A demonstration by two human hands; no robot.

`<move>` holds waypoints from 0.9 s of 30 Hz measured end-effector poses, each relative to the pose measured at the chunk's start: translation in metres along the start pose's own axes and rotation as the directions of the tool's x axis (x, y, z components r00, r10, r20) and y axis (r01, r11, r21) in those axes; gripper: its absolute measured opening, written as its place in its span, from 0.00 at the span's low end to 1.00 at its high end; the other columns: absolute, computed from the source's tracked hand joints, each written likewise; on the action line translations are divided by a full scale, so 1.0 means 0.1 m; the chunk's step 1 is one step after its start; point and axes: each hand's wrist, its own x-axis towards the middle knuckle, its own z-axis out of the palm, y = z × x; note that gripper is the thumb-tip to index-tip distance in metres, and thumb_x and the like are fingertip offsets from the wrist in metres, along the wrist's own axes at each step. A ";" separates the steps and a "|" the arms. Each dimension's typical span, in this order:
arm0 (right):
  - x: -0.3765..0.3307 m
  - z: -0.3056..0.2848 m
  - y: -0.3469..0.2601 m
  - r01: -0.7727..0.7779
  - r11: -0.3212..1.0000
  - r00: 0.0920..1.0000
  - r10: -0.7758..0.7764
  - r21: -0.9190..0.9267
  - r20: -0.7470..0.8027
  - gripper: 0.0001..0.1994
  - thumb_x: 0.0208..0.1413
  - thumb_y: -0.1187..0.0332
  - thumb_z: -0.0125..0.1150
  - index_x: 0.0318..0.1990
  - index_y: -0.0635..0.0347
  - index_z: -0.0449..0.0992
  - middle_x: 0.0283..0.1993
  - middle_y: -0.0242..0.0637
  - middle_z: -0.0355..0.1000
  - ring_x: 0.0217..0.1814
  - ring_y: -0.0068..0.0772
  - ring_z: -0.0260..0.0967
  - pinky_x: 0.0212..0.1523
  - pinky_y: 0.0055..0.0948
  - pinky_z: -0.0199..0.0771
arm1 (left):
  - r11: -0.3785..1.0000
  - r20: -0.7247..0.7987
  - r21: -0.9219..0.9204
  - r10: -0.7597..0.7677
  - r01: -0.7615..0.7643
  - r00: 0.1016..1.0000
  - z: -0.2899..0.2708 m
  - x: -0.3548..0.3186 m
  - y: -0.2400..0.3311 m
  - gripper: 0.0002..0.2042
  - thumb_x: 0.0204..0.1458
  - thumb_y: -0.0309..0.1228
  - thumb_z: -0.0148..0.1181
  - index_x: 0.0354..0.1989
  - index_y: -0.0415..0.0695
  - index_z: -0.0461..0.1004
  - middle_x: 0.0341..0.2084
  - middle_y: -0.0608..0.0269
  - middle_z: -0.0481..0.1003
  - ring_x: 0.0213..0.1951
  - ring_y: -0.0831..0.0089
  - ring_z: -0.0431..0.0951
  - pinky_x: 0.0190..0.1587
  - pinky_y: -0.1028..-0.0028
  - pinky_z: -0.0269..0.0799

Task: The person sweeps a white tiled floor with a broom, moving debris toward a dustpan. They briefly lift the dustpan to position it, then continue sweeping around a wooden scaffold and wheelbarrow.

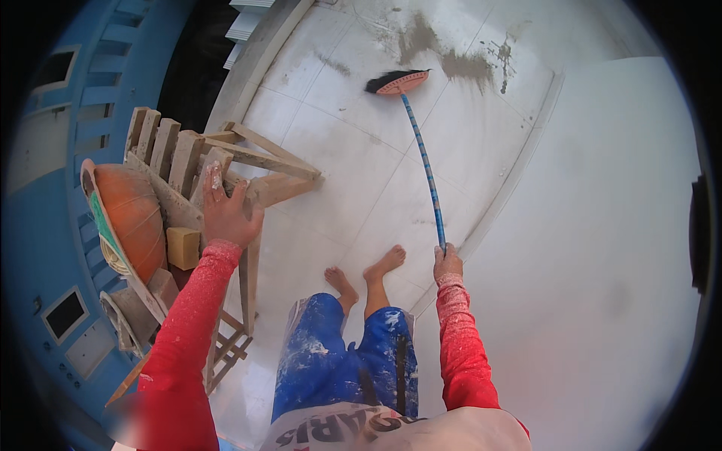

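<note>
My right hand (448, 264) is closed round the top end of a broom's blue patterned handle (425, 161). The handle slopes away to an orange broom head (398, 84) with black bristles, which lies against the tiled floor at the far end. On the left, my left hand (228, 218), dusted white at the fingertips, rests with fingers stretched out on the end of a rough wooden trestle (280, 167). Its thumb stands apart from the fingers, and their undersides are hidden.
Beside my left arm, the trestle bears an orange bowl-shaped object (129, 218) and a yellowish block (183, 248). Grey-brown dirt (466, 68) marks the floor (361, 158) beyond the broom. A white wall (594, 248) runs along the right; a blue wall (45, 225) stands far left.
</note>
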 end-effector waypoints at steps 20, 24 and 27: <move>0.18 -1.32 -2.53 0.677 0.030 0.733 -0.117 -0.735 0.670 0.18 0.62 0.49 0.47 0.50 0.47 0.75 0.42 0.40 0.78 0.46 0.46 0.77 0.45 0.46 0.76 | 0.946 -0.035 -0.311 -0.110 0.094 0.993 -0.16 -0.01 -0.26 0.19 0.37 0.35 0.62 0.40 0.41 0.77 0.66 0.41 0.54 0.69 0.48 0.50 0.70 0.54 0.46; 0.86 -2.53 -3.15 0.572 -0.046 0.797 -0.205 -0.819 0.569 0.16 0.62 0.49 0.49 0.47 0.45 0.75 0.40 0.39 0.79 0.44 0.45 0.77 0.44 0.44 0.76 | 0.948 -0.067 -0.294 -0.150 0.124 0.986 -0.10 -0.13 -0.29 0.18 0.39 0.36 0.60 0.39 0.41 0.74 0.67 0.45 0.53 0.70 0.51 0.47 0.71 0.57 0.44; 1.07 -3.52 -3.55 0.400 -0.093 0.867 -0.283 -0.912 0.409 0.16 0.62 0.50 0.48 0.44 0.48 0.75 0.38 0.42 0.78 0.43 0.47 0.76 0.44 0.46 0.75 | 0.943 -0.026 -0.301 -0.156 0.141 0.987 -0.13 -0.09 -0.27 0.16 0.39 0.36 0.60 0.38 0.42 0.74 0.67 0.46 0.54 0.70 0.51 0.48 0.71 0.56 0.44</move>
